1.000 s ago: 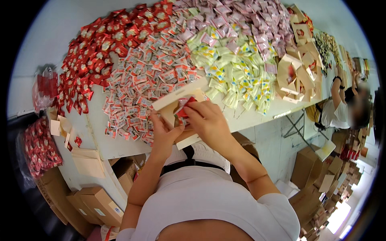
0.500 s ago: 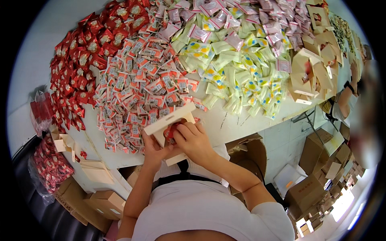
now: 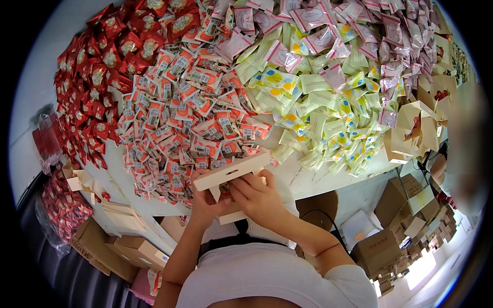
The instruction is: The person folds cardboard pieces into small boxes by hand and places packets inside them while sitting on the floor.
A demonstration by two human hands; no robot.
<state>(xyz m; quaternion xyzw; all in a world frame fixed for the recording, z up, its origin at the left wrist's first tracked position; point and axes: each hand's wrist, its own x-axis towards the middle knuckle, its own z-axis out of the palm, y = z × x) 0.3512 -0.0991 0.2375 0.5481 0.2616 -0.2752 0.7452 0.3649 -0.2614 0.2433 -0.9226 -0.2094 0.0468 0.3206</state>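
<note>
"Left hand point(image 3: 204, 209): doing what?"
"Gripping the left end of the cream box point(image 3: 231, 173), between thumb and fingers."
"Right hand point(image 3: 261, 201)?"
"Fingers bent into the box's opening. Tips hidden; cannot tell whether they pinch anything."
"Box's position?"
"Between both hands, by the near edge of the counter point(image 3: 321, 186)."
"Around the box?"
"Orange-and-white packets point(image 3: 177, 115) just beyond. Red packets point(image 3: 97, 77) farther, to its left. Pale green packets point(image 3: 314, 115) beyond, to its right; lilac packets point(image 3: 316, 18) farther still."
</note>
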